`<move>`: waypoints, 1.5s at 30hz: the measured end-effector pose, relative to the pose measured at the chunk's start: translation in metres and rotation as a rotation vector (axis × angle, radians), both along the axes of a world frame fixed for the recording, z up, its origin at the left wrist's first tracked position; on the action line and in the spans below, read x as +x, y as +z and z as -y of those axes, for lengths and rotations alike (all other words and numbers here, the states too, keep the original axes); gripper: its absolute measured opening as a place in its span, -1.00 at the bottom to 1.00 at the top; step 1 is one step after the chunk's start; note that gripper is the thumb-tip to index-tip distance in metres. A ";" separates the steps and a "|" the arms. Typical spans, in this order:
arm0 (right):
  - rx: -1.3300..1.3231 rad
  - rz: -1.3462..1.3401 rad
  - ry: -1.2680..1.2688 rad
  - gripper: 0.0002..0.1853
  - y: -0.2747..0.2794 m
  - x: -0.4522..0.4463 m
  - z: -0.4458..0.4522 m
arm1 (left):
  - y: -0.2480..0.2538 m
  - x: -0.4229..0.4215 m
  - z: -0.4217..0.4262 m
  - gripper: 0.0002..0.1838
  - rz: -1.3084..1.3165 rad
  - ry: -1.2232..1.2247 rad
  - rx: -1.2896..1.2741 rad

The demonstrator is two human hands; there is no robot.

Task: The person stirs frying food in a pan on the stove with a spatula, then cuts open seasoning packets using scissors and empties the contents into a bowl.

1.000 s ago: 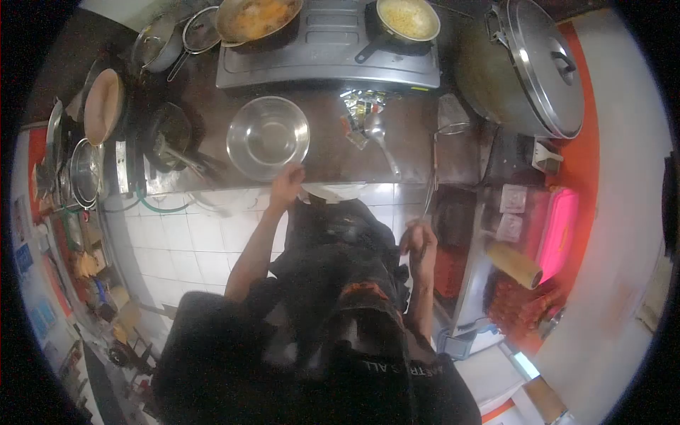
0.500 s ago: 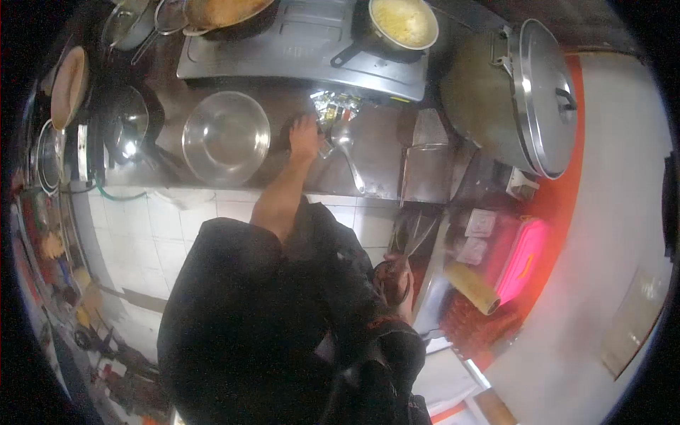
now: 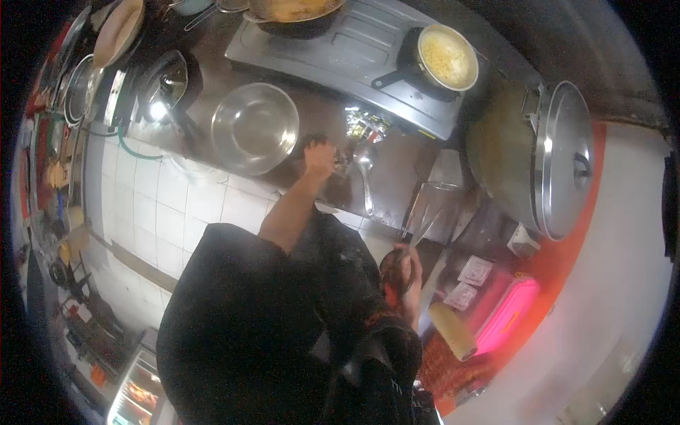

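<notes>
My left hand point(image 3: 320, 159) reaches over the dark counter, fingers apart and slightly bent. Beside its thumb side is a small clear, shiny thing point(image 3: 340, 162) whose kind I cannot make out. A large metal spoon point(image 3: 365, 166) lies just right of it, below some crumpled foil point(image 3: 365, 124). To the left stands a metal mixing bowl point(image 3: 255, 129) with nothing visible inside. My right hand point(image 3: 411, 275), close to my body, is closed round a dark, round cup-like vessel point(image 3: 394, 269). Thin wire-like lines show above that hand, near a clear container point(image 3: 440, 202).
A stove point(image 3: 347, 49) at the back carries a pot of yellow food point(image 3: 448, 58) and a wide pan point(image 3: 296, 8). At right stand a large lidded pot point(image 3: 510, 152), a pink case point(image 3: 506, 316) and a tan roll point(image 3: 453, 331). A black pan point(image 3: 166, 85) sits left.
My view has turned, so the counter appears tilted and shifted. My left hand stays beside the spoon and clear thing; my right hand keeps its hold on the dark vessel.
</notes>
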State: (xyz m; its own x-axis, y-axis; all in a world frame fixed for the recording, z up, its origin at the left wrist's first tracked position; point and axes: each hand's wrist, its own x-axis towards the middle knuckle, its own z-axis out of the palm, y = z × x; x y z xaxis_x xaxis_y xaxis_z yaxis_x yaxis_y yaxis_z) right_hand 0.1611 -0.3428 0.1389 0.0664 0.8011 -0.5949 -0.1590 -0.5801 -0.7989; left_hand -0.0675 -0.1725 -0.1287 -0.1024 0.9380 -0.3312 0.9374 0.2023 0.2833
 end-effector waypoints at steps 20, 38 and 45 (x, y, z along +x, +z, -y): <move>0.101 0.022 0.429 -0.68 -0.037 -0.089 -0.091 | 0.173 -0.097 0.089 -0.64 1.578 0.868 -0.108; -0.025 0.173 0.474 -0.63 -0.004 -0.185 -0.091 | 0.211 -0.123 0.023 -0.62 1.871 0.598 -0.108; 0.011 0.160 0.382 -0.60 -0.020 -0.187 -0.093 | 0.212 -0.122 0.019 -0.53 1.834 0.538 -0.142</move>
State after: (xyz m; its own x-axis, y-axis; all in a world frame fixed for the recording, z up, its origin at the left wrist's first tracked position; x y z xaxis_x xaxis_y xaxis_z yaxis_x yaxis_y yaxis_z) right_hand -0.0258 -0.2502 0.1186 -0.1465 0.7922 -0.5924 0.1927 -0.5646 -0.8026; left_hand -0.1891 -0.1915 0.0830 0.1827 0.8913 -0.4149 -0.6077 0.4341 0.6650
